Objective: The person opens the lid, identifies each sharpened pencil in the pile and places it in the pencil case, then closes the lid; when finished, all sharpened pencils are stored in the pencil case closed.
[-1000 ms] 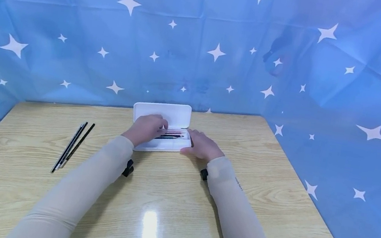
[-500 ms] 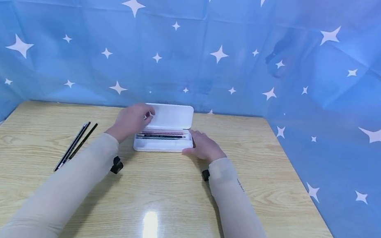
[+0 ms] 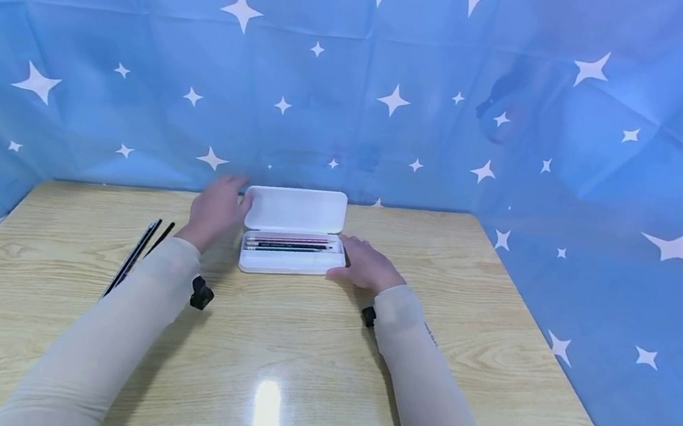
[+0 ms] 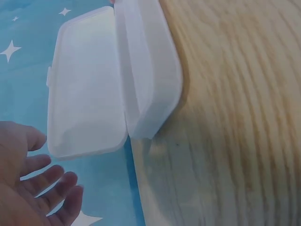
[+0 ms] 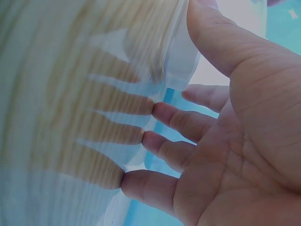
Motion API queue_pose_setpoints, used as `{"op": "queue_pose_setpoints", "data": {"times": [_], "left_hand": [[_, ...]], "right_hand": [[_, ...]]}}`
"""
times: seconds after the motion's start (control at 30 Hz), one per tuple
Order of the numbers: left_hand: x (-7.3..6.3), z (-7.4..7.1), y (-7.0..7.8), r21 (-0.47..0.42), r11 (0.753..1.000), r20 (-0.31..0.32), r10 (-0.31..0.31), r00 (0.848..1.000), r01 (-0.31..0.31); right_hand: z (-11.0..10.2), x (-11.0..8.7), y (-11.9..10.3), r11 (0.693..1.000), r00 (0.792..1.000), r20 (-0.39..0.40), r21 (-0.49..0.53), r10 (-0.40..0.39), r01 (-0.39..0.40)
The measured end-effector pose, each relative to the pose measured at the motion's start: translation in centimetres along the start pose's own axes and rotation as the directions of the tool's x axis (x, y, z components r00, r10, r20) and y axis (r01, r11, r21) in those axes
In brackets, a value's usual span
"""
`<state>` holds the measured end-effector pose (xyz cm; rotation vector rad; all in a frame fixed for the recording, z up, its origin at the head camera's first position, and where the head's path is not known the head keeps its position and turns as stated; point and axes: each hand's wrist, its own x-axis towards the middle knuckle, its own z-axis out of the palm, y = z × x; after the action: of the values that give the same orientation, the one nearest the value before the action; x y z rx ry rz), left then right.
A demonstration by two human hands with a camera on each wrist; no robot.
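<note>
A white pencil case point(image 3: 289, 263) lies at the back of the table with its lid point(image 3: 296, 211) raised at the rear. Several pencils point(image 3: 286, 243), dark and reddish, lie lengthwise inside. My left hand point(image 3: 216, 208) is just left of the lid, holding nothing. In the left wrist view its fingers point(image 4: 56, 188) are spread and slightly bent, near the lid's corner. My right hand point(image 3: 367, 265) holds the case's right end, thumb at the front and index finger behind. In the right wrist view the other fingertips point(image 5: 134, 181) rest on the table.
Several dark pencils point(image 3: 133, 258) lie on the wooden table point(image 3: 318, 358) to the left, partly hidden by my left forearm. A blue curtain with white stars point(image 3: 334, 93) hangs right behind the table's back edge.
My left hand has moved out of the case to the left, past the lid, and its fingers have spread. The right hand stays at the case's right end.
</note>
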<state>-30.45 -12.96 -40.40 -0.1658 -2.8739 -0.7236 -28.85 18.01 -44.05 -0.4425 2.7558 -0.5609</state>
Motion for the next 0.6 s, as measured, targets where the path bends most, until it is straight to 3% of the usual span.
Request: {"op": "queue_pose_setpoints", "data": {"times": [0.17,0.4,0.6], "left_hand": [[0.0,0.4,-0.2,-0.022,1.000,0.026,-0.005,1.000,0.005],[-0.7,0.4,-0.6,-0.069,0.998,-0.018,0.007,1.000,-0.008],[-1.2,0.4,-1.0,-0.071,0.996,-0.074,0.052,0.996,-0.057]], "right_hand": [[0.0,0.0,0.1,1.000,1.000,0.000,-0.003,-0.011,0.011],[0.1,0.1,0.1,1.000,1.000,0.001,-0.022,-0.012,0.012],[0.3,0.3,0.3,0.999,1.000,-0.021,-0.033,-0.010,0.010]]}}
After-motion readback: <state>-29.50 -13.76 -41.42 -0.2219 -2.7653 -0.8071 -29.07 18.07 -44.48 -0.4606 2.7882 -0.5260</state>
